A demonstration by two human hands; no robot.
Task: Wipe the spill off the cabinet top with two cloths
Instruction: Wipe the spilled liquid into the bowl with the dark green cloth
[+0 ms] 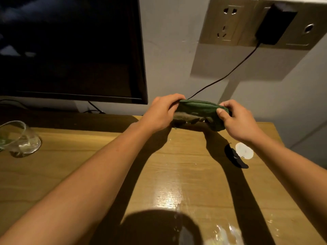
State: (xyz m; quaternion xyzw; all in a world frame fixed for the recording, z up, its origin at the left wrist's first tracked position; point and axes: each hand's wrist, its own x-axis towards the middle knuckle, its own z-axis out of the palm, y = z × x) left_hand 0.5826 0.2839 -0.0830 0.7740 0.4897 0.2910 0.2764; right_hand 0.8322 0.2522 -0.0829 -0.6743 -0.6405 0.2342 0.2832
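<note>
A folded green cloth (199, 109) is held just above the back edge of the wooden cabinet top (88, 156). My left hand (160, 114) grips its left end and my right hand (238, 121) pinches its right end. A lighter, brownish layer (187, 117) hangs under the green fold; I cannot tell whether it is a second cloth. A shiny wet spill (169, 193) runs down the middle of the cabinet top toward the front edge, with more wetness at the front right (223, 234).
A tipped glass (19, 138) lies at the left of the cabinet top. A black screen (70, 50) stands at the back left. A white disc (244, 150) and a small black item (234, 159) lie at the right. A plugged-in charger (276, 23) trails its cable behind the cloth.
</note>
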